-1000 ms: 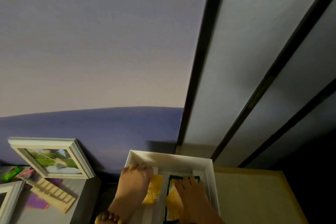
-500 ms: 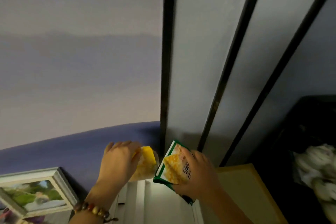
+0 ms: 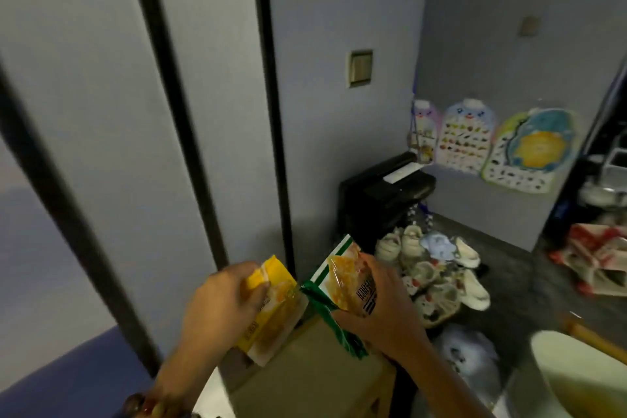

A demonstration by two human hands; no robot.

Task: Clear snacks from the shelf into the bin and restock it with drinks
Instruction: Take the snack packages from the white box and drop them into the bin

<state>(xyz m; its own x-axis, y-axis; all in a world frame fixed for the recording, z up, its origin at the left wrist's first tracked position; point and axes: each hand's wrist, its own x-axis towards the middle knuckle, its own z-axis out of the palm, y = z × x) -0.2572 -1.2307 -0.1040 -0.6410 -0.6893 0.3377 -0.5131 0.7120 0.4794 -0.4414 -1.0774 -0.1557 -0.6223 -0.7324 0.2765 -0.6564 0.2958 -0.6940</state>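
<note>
Yellow snack packet (image 3: pixel 271 309) clamped in your left hand (image 3: pixel 217 309), green-edged packet (image 3: pixel 342 292) in right hand (image 3: pixel 383 312); both lifted off the shelf, bin next.

Yellow snack pouch (image 3: pixel 271 309) beside green-edged packet (image 3: pixel 342 285).

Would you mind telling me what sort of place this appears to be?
Most likely a home, perhaps an entryway or a child's room: a pile of small pale shoes on the floor, colourful children's learning charts on the grey wall, and a beige wall switch.
</note>
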